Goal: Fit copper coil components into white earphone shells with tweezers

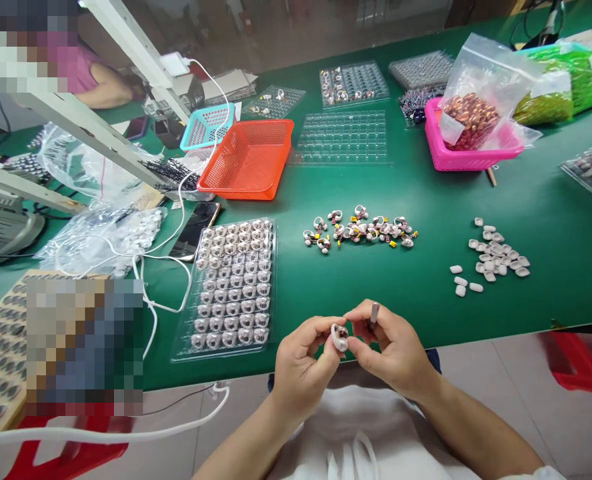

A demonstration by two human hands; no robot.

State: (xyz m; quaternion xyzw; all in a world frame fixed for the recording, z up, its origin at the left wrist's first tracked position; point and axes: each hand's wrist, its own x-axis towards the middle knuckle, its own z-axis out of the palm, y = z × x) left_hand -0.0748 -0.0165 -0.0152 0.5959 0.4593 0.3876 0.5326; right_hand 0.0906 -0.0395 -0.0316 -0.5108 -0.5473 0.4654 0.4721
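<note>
At the table's front edge my left hand (306, 363) pinches a small white clip-shaped earphone part (339, 337) between thumb and fingers, its dark inside showing. My right hand (391, 347) closes in from the other side, thumb and forefinger touching or nearly touching the part. Out of its curled fingers sticks the flat grey end of what looks like tweezers (375, 313); their tips are hidden. Beyond my hands lies a heap of similar white earphone parts (371, 230) with yellow and dark bits. To the right, small white caps (496, 257) are scattered.
A clear tray of light shells (233, 287) stands left, beside a phone (196, 230) and a white cable (151, 307). Further back are a red basket (249, 163), an unfilled clear tray (343, 137) and a pink basket (471, 157) with bagged copper-coloured pieces. Another person's arm (109, 87) shows back left.
</note>
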